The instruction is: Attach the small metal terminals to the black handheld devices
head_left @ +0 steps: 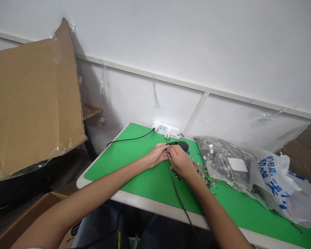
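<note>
Both my hands meet over the green table top (134,162). My left hand (157,154) has its fingers curled and pinched against my right hand (180,159), which is also closed. Between the fingertips sits something small that I cannot make out. A thin black cord (178,194) runs from under my right hand toward me and off the table's front edge. A dark rounded object (181,145) lies just behind my hands. Several small metal parts (202,172) lie scattered to the right of my right hand.
A white power strip (166,129) sits at the table's back edge, with a black cable (129,139) running left from it. A clear bag of metal parts (226,160) and a white printed plastic bag (277,183) lie at the right. A large cardboard sheet (33,100) leans at the left.
</note>
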Demonstrator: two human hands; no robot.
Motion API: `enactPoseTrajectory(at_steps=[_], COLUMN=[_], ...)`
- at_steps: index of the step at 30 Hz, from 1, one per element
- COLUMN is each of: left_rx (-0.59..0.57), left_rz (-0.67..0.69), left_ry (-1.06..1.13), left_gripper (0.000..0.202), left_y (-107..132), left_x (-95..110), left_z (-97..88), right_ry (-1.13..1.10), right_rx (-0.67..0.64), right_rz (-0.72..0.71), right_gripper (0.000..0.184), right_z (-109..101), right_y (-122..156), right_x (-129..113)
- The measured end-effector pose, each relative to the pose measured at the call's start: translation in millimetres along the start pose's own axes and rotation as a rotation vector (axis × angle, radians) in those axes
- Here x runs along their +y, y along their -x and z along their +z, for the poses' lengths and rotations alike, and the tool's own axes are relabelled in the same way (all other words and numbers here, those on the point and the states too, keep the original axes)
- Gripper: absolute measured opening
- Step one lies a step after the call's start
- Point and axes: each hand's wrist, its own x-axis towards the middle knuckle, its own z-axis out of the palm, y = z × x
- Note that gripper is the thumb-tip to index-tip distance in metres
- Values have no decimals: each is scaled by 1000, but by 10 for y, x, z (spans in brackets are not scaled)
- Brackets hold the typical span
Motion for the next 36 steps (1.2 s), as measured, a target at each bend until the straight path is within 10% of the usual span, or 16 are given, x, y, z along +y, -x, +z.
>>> enactPoseTrajectory(at_steps=[19,31,36], left_rx=[23,6,102], left_rz=[102,350,422], left_ry=[92,-130,-54], left_gripper=[12,62,58], left_y=[-27,380,751], left_x=[26,424,377], left_z=[-2,206,346], right_ry=[-73,-347,-1066], right_rx=[35,611,692], right_rz=[-89,483,765], right_gripper=[13,14,34], right_z=[-17,-241,-206], right_y=[-111,26,-77], right_x=[40,368,299])
